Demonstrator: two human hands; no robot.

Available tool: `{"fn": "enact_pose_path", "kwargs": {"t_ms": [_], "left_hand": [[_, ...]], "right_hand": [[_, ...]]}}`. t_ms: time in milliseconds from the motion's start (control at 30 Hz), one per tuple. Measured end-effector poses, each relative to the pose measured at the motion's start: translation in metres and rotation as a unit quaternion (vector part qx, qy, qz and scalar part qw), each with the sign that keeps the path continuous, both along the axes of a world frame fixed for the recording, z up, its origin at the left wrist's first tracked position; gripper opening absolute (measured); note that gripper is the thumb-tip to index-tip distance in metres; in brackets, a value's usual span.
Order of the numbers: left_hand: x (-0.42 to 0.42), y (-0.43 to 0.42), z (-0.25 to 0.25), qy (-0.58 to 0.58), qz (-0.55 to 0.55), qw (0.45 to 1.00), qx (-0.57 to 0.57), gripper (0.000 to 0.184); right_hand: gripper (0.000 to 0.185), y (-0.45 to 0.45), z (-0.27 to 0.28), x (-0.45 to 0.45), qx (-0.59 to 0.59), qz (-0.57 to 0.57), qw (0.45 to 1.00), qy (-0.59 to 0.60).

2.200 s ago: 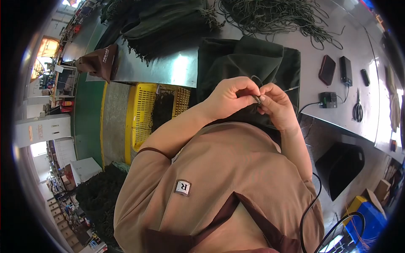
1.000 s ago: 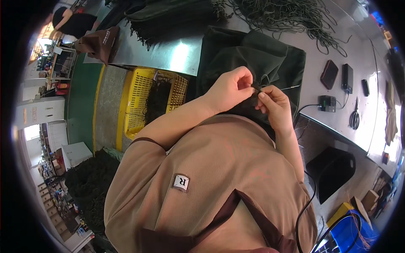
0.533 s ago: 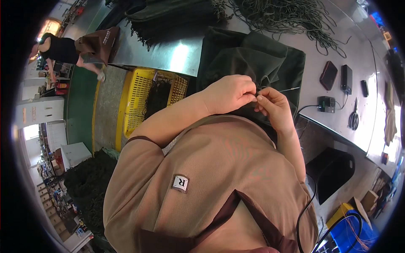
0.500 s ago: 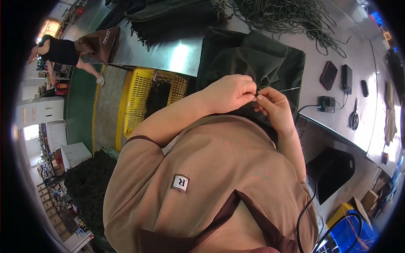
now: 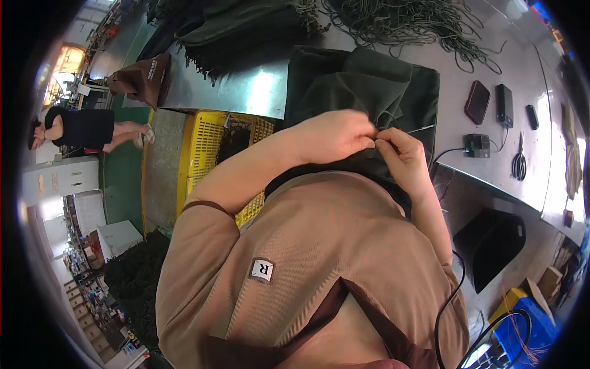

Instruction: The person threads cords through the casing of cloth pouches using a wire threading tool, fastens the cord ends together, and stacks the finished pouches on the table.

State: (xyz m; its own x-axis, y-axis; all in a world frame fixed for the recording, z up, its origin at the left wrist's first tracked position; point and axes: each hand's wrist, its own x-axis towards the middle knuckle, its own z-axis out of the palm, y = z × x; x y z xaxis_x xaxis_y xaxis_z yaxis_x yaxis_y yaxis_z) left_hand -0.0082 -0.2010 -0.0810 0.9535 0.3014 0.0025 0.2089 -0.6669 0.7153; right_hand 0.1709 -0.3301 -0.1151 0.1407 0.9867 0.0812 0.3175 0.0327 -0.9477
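Observation:
A dark green piece of cloth (image 5: 344, 92) lies folded at the table's near edge, in front of my body. My left hand (image 5: 341, 136) is closed in a pinch over its near part. Close against it, my right hand (image 5: 402, 154) pinches too, the fingertips of both hands meeting. A thin dark green cord (image 5: 385, 117) makes a small loop just above the fingertips and appears to run into both pinches. What exactly lies between the fingers is mostly hidden. A thin pale strip or tip shows on the cloth, right of my right hand.
Loose green cords (image 5: 405, 27) and a dark fringed cloth stack (image 5: 239, 31) lie farther back. Right: a phone (image 5: 477, 102), a black power bank (image 5: 504, 106), a charger (image 5: 476, 146) and scissors (image 5: 519, 161). A yellow crate (image 5: 206, 141) stands left; another person (image 5: 86, 127) is beyond.
Both hands stay pinched together at nearly the same spot, with my fingertips slightly shifted. The view has tilted a little. The other person in the background has moved and changed posture.

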Motion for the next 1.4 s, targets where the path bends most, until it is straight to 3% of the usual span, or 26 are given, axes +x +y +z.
{"fn": "enact_pose_path", "kwargs": {"t_ms": [33, 167, 233, 300, 367, 400, 433, 500, 567, 600, 667, 800, 900, 933, 967, 1000, 1033, 1100, 1167, 1200, 1233, 1300, 1333, 1367, 1400], "left_hand": [[0.002, 0.000, 0.006, 0.092, -0.044, 0.995, 0.009, 0.018], [-0.019, 0.002, 0.031, 0.093, -0.113, 0.986, 0.074, 0.019], [-0.023, 0.005, 0.038, 0.117, -0.023, 0.985, -0.128, 0.019], [-0.029, 0.015, 0.025, 0.092, -0.026, 0.985, -0.142, 0.016], [-0.033, 0.024, 0.013, 0.035, 0.182, 0.946, -0.267, 0.018], [-0.034, 0.031, 0.010, 0.014, 0.206, 0.952, -0.227, 0.019], [-0.033, 0.037, 0.007, 0.009, 0.219, 0.970, -0.103, 0.014], [-0.026, 0.038, -0.006, -0.017, 0.192, 0.978, 0.080, 0.012], [-0.013, 0.029, -0.017, 0.002, 0.140, 0.984, 0.112, 0.015], [-0.008, 0.028, -0.027, -0.019, 0.094, 0.985, 0.143, 0.027], [0.004, 0.026, -0.040, 0.029, 0.031, 0.980, 0.195, 0.036], [0.030, 0.034, -0.061, 0.133, -0.012, 0.972, 0.194, 0.030], [0.045, 0.055, -0.060, 0.069, 0.004, 0.986, 0.153, 0.021], [0.051, 0.061, -0.053, 0.006, 0.048, 0.988, 0.147, 0.017], [0.062, 0.068, -0.034, -0.075, 0.073, 0.987, 0.122, 0.020], [0.073, 0.071, -0.008, -0.062, 0.124, 0.983, 0.124, 0.020], [0.084, 0.074, 0.015, -0.053, 0.174, 0.975, 0.127, 0.020], [0.106, 0.086, 0.041, -0.172, 0.220, 0.950, 0.138, 0.017], [0.132, 0.109, 0.062, -0.283, 0.279, 0.897, 0.192, 0.021], [0.142, 0.111, 0.079, -0.285, 0.315, 0.890, 0.167, 0.023], [0.153, 0.112, 0.098, -0.286, 0.349, 0.881, 0.141, 0.025], [0.171, 0.105, 0.124, -0.353, 0.339, 0.860, 0.141, 0.030], [0.178, 0.101, 0.135, -0.375, 0.345, 0.849, 0.135, 0.031], [0.182, 0.097, 0.145, -0.396, 0.354, 0.837, 0.128, 0.031], [0.182, 0.097, 0.153, -0.372, 0.350, 0.851, 0.121, 0.034]], "right_hand": [[0.003, -0.002, 0.006, 0.001, 0.001, -0.002, 1.000, 0.000], [0.006, -0.011, 0.013, -0.002, -0.014, 0.057, 0.998, 0.013], [0.008, -0.006, 0.010, -0.001, -0.003, 0.068, 0.997, 0.030], [0.015, -0.001, 0.005, 0.005, 0.030, -0.012, 0.974, 0.224], [0.029, -0.008, 0.000, 0.025, 0.075, -0.152, 0.950, 0.260], [0.032, -0.017, -0.013, 0.041, 0.016, -0.214, 0.936, 0.279], [0.034, -0.024, -0.031, 0.054, -0.043, -0.274, 0.915, 0.294], [0.032, -0.019, -0.047, 0.050, -0.099, -0.298, 0.901, 0.300], [0.028, -0.005, -0.047, 0.028, -0.221, -0.243, 0.860, 0.390], [0.028, 0.002, -0.051, 0.023, -0.220, -0.245, 0.859, 0.392], [0.029, 0.020, -0.065, 0.016, -0.148, -0.151, 0.850, 0.483], [0.029, 0.049, -0.071, 0.017, -0.107, -0.112, 0.862, 0.482], [0.028, 0.057, -0.038, 0.042, -0.034, -0.135, 0.932, 0.334], [0.025, 0.060, -0.038, 0.069, 0.067, -0.172, 0.928, 0.323], [0.022, 0.059, -0.028, 0.106, 0.111, -0.259, 0.869, 0.406], [0.023, 0.051, -0.023, 0.156, 0.167, -0.241, 0.800, 0.523], [0.025, 0.034, 0.002, 0.182, 0.249, -0.232, 0.763, 0.549], [0.021, 0.010, 0.043, 0.214, 0.378, -0.309, 0.709, 0.509], [0.016, -0.001, 0.065, 0.223, 0.437, -0.465, 0.631, 0.440], [0.020, -0.019, 0.067, 0.220, 0.398, -0.310, 0.771, 0.388], [0.024, 0.000, 0.087, 0.182, 0.309, -0.496, 0.778, 0.231], [0.026, 0.009, 0.094, 0.111, 0.267, -0.453, 0.843, -0.116], [0.038, 0.008, 0.097, 0.086, 0.171, -0.398, 0.895, -0.108], [0.049, 0.014, 0.115, 0.065, 0.141, -0.411, 0.867, -0.242], [0.052, 0.027, 0.105, 0.068, 0.147, -0.441, 0.846, -0.261]]}}
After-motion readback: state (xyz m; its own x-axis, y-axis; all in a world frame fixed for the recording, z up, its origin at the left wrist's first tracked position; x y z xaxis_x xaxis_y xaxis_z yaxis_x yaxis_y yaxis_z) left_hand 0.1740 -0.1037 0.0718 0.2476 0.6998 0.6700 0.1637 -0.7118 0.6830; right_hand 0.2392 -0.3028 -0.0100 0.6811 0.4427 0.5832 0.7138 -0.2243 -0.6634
